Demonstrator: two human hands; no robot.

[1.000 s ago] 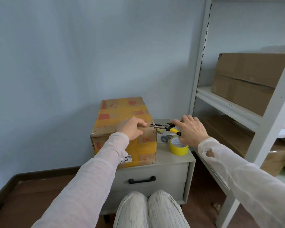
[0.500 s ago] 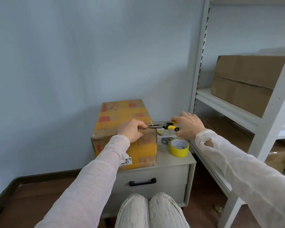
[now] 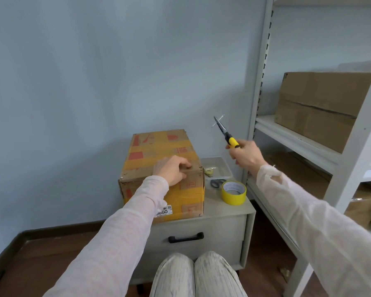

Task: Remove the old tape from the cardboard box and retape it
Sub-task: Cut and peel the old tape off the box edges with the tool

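Head, right hand grips pliers, left hand grips box, tray maybe holding roll

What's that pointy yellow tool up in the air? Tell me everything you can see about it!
It is a pair of long-nosed pliers: slim grey metal nose, yellow and black handles. The right hand grips the handles and holds the pliers up in the air, nose tilted upward, beside the cardboard box and clear of it. The tip pinches a thin metal pin, perhaps a nail, lying crosswise.
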